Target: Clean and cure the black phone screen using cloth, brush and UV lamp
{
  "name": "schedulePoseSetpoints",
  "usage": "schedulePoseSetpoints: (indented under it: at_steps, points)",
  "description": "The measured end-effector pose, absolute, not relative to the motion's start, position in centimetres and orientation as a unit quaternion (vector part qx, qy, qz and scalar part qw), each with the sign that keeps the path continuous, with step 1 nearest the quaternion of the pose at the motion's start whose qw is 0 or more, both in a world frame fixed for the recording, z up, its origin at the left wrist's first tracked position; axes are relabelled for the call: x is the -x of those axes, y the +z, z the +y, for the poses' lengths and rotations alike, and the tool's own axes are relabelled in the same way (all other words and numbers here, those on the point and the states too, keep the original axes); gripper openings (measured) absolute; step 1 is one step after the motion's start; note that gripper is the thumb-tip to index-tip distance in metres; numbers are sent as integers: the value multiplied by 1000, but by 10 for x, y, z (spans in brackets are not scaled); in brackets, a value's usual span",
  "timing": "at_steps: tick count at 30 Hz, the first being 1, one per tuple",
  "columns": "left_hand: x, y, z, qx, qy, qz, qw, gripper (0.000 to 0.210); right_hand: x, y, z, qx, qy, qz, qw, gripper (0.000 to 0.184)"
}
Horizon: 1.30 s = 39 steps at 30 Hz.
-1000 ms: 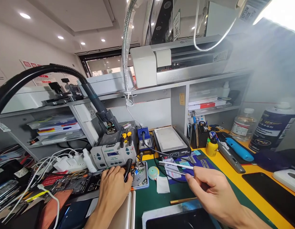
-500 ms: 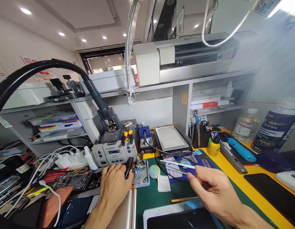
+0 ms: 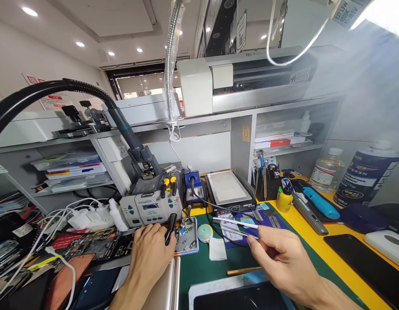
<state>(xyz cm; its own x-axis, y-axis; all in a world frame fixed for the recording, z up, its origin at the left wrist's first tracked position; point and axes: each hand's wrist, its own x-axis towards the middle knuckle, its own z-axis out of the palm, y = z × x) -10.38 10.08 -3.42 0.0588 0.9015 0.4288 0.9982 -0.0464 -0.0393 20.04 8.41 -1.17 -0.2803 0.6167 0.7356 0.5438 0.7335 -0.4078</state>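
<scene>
This looks like an electronics repair workshop. Left of centre stands a grey boxy station marked "lead free"; next to it, a small blue soldering-iron stand and a flat black heating plate with a silver-grey top. Bare dark circuit boards lie at lower left, a shallow blue-rimmed tray of tiny parts at lower centre, and a tall dark-blue can lettered "Electronic" stands at right.

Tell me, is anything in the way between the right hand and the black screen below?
Yes: the gold stick lies on the mat between the right hand and the screen. It looks thin, so the hand could probably pass over it.
</scene>
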Motion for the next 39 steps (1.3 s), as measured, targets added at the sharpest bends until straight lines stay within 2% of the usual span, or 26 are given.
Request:
schedulePoseSetpoints:
  at_steps: [18,25,28,35,37,39]
  points:
    - [103,-34,98,713,-148,-665,164,35,-201,-12,84,360,31,-803,475,41]
    - [105,-34,98,711,-161,-668,153,34,-200,-12,86,377,63,-799,463,41]
    - [108,-34,98,715,-170,-664,136,34,-200,-11,87,427,146,-775,442,44]
    - [108,-25,90,706,-242,-662,69,35,-204,-6,98,516,457,-617,380,44]
    - [104,-15,81,688,-288,-665,35,42,-207,-1,100,508,524,-590,345,43]
    - [101,-3,68,673,-325,-663,-53,47,-213,6,101,493,587,-563,310,41]
